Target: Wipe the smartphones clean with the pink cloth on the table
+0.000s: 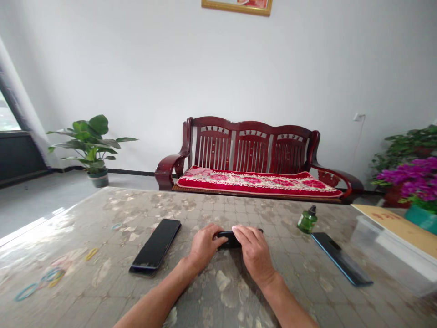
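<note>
Near the middle of the table, a black phone is tilted up on its long side. My left hand grips its left end, with the thumb across the near face. Closed over its right part is my right hand, fingers pressed together. A bit of thin white wipe shows at those fingertips; its exact kind is hard to make out. Left of my hands lies another black phone, dark screen up. A third phone with a blue edge lies to the right.
A green pump bottle stands behind the right phone. A clear plastic box with a tan folder on it is at the right edge, beside purple flowers. Several coloured rubber bands lie left. Beyond the table stands a wooden bench.
</note>
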The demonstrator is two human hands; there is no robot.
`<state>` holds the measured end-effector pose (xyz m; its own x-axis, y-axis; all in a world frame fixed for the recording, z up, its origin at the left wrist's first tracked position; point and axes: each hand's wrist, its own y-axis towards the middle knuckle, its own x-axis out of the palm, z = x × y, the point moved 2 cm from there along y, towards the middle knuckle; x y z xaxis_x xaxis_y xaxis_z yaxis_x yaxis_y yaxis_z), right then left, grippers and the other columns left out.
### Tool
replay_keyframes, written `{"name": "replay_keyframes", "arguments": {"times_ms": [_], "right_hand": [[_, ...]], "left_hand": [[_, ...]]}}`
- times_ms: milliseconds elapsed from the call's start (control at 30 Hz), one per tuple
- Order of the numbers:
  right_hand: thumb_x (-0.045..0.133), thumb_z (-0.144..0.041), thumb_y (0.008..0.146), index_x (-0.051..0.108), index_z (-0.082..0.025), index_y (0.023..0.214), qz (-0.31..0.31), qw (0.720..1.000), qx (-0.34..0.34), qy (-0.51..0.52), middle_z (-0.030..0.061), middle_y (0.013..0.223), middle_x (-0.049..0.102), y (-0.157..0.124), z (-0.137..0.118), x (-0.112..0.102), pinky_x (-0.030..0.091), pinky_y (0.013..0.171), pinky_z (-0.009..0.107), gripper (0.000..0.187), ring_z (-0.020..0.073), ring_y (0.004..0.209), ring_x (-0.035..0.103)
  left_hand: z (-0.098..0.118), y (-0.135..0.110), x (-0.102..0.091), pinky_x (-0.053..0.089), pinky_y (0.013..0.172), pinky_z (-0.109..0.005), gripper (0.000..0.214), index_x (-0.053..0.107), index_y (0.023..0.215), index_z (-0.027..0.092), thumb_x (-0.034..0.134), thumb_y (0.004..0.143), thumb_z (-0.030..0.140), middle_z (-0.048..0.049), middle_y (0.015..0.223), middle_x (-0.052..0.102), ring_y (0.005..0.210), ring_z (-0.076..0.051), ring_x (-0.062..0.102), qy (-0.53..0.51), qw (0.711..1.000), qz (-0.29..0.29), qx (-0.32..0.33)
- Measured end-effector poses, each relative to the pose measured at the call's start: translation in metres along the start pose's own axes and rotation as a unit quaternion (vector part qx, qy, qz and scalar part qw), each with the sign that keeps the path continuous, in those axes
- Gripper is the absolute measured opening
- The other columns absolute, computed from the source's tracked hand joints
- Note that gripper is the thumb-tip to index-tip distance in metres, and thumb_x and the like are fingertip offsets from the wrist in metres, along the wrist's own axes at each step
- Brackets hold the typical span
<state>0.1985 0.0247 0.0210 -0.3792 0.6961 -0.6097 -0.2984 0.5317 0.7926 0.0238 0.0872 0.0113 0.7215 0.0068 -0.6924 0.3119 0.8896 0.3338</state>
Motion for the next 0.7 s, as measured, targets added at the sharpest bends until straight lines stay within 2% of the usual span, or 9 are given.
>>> {"name": "replay_keyframes", "arguments": {"times_ms": [200, 333, 467, 600, 700], "right_hand": [[0.044, -0.017, 0.099, 0.064, -0.020, 0.122, 0.016, 1.000, 0.020, -0.009, 0.0069, 0.110, 0.070, -0.004, 0.018, -0.007, 0.048, 0.091, 0.037, 0.031, 0.0210, 0.099, 0.060], [0.042, -0.016, 0.099, 0.065, -0.019, 0.120, 0.029, 0.999, 0.030, -0.020, 0.0085, 0.113, 0.069, -0.008, 0.023, -0.007, 0.047, 0.096, 0.038, 0.031, 0.0214, 0.107, 0.060], [0.040, -0.014, 0.100, 0.064, -0.019, 0.120, 0.038, 0.999, 0.009, -0.016, 0.0080, 0.116, 0.069, -0.004, 0.010, 0.002, 0.046, 0.101, 0.038, 0.032, 0.0198, 0.110, 0.061], [0.038, -0.014, 0.100, 0.061, -0.018, 0.127, 0.015, 1.000, -0.027, -0.003, 0.0072, 0.120, 0.068, 0.003, -0.011, 0.009, 0.046, 0.104, 0.039, 0.036, 0.0190, 0.112, 0.061], [0.037, -0.014, 0.100, 0.059, -0.019, 0.131, 0.004, 0.999, -0.041, -0.001, 0.0070, 0.121, 0.068, 0.005, -0.018, 0.010, 0.046, 0.105, 0.040, 0.038, 0.0192, 0.113, 0.061]], "left_hand": [[-0.002, 0.001, 0.002, 0.038, 0.063, -0.023, 0.008, 0.073, 0.084, 0.021, 0.067, 0.081, 0.025, 0.0017, 0.075, 0.065, 0.070, -0.015, 0.059, -0.006, 1.000, -0.001, -0.004], [-0.001, 0.001, 0.002, 0.037, 0.063, -0.023, 0.008, 0.073, 0.085, 0.021, 0.068, 0.080, 0.024, 0.0019, 0.074, 0.065, 0.070, -0.015, 0.059, -0.011, 1.000, 0.001, -0.008], [0.001, 0.000, 0.001, 0.037, 0.063, -0.022, 0.006, 0.073, 0.082, 0.021, 0.069, 0.079, 0.022, 0.0021, 0.073, 0.064, 0.069, -0.014, 0.059, -0.013, 1.000, 0.007, -0.008], [0.003, -0.001, 0.002, 0.038, 0.063, -0.022, 0.004, 0.072, 0.080, 0.020, 0.069, 0.079, 0.022, 0.0018, 0.072, 0.064, 0.067, -0.014, 0.058, -0.017, 1.000, 0.009, 0.007], [0.004, -0.001, 0.003, 0.037, 0.061, -0.023, 0.008, 0.071, 0.077, 0.019, 0.068, 0.081, 0.025, 0.0017, 0.070, 0.063, 0.066, -0.014, 0.057, -0.011, 1.000, 0.005, 0.017]]}}
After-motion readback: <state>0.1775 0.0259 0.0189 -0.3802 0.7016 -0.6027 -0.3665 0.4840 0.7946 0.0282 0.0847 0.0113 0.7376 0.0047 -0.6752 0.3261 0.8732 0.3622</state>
